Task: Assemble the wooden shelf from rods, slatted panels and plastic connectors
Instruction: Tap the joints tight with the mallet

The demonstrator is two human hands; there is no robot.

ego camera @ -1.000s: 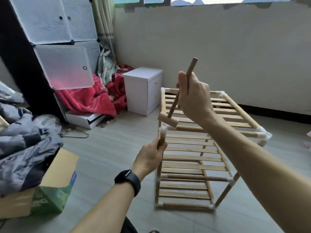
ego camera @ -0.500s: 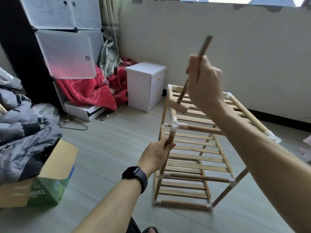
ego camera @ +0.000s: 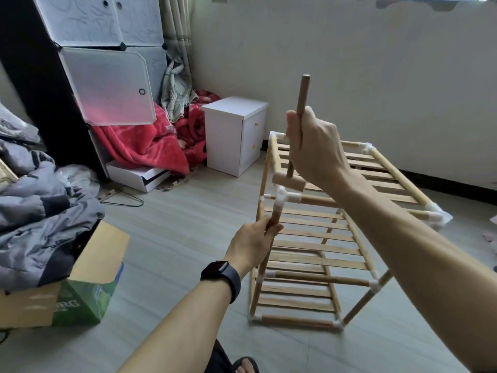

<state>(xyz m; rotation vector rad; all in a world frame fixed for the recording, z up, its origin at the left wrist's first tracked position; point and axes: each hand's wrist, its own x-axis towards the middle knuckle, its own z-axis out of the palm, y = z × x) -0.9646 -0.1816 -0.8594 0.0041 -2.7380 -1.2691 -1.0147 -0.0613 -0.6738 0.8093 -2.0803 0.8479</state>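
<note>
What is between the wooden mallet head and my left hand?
In the head view, a white plastic connector and a short piece of the rod that the left hand grips, below the mallet head.

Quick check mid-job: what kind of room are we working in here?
Likely a bedroom or spare room: a white bedside cabinet, a red blanket heaped by a plastic cube wardrobe.

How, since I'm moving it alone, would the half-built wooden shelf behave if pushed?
Probably light: the shelf is thin rods and open slats. Likely to wobble, since only plastic connectors join it. It may slide easily on the smooth floor.
</note>
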